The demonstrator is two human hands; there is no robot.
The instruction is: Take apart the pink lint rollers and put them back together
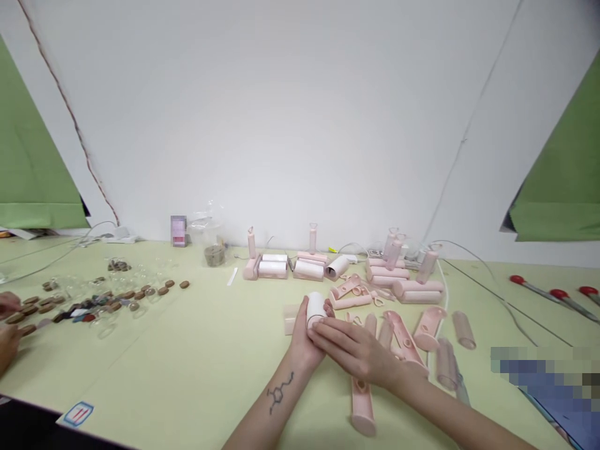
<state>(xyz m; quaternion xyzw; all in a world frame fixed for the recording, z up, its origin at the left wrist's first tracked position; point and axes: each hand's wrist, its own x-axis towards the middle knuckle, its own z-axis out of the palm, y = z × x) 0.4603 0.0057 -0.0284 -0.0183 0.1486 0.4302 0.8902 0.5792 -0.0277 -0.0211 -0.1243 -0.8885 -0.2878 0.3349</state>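
My left hand [304,340] is closed round a white roll [315,304], which tilts upward with its near end towards me. The fingers of my right hand [365,353] lie together and press on the near end of the roll, where a pink rim shows. Just left of the roll sits a pale pink see-through piece [290,320], partly hidden by my left hand. Right of my hands lie a curved pink shell [405,340] and several clear pink tubes [447,364]. Another pink shell [363,409] lies below my right wrist.
White rolls [272,269] and pink cylinders [417,289] line the back, with upright pink handles [312,239]. Red-tipped tools [534,287] lie at right. At far left, another person's hands [8,319] are near brown discs [129,295] and clear domes. Cables run along the wall.
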